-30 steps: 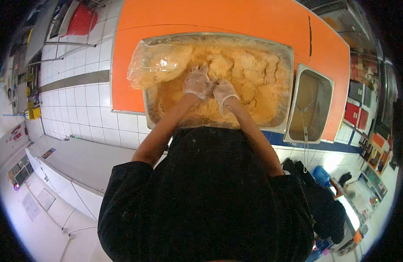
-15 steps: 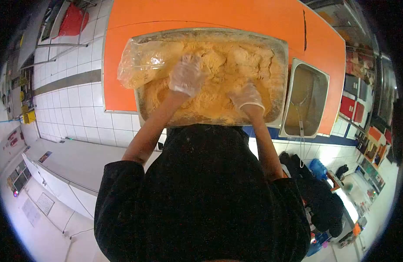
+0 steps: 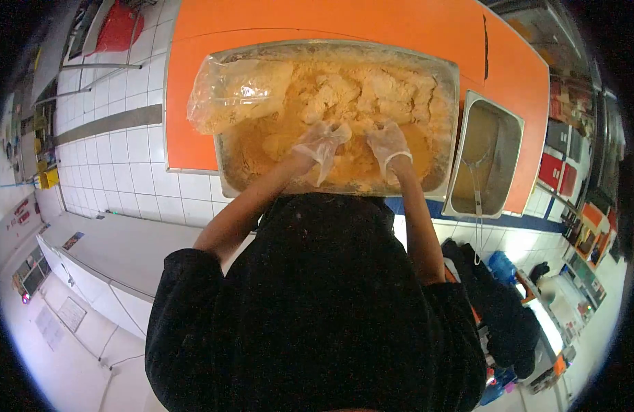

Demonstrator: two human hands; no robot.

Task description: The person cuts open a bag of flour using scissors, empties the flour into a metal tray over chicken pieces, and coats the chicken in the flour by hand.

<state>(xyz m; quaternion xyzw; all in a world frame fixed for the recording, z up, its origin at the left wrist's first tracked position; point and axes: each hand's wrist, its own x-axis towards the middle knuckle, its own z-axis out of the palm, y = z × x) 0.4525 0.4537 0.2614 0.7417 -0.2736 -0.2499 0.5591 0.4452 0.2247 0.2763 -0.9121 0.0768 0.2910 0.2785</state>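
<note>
A large metal tray (image 3: 229, 180) holds orange-yellow breading flour (image 3: 248, 147) with lumpy coated pieces (image 3: 399, 93) along its far side. My left hand (image 3: 322, 143), in a clear loose plastic glove, is in the middle of the tray with its fingers curled at the flour. Close by on the right is my right hand (image 3: 388, 142), gloved the same way, its fingers bent down into the coating. Flour and the gloves hide what the fingertips hold. A clear plastic bag (image 3: 224, 96) lies over the tray's far left corner.
The tray stands on an orange table (image 3: 317, 17). To its right is a smaller metal pan (image 3: 512, 151) with cloudy liquid and a long-handled strainer (image 3: 476, 182). At left is a white chest (image 3: 104, 240) on the tiled floor. A dark-clothed person (image 3: 502, 309) is at lower right.
My left hand has come down and right from the tray's upper left, closer to my right hand. My right hand has turned and shifted slightly, its fingers now bent into the flour.
</note>
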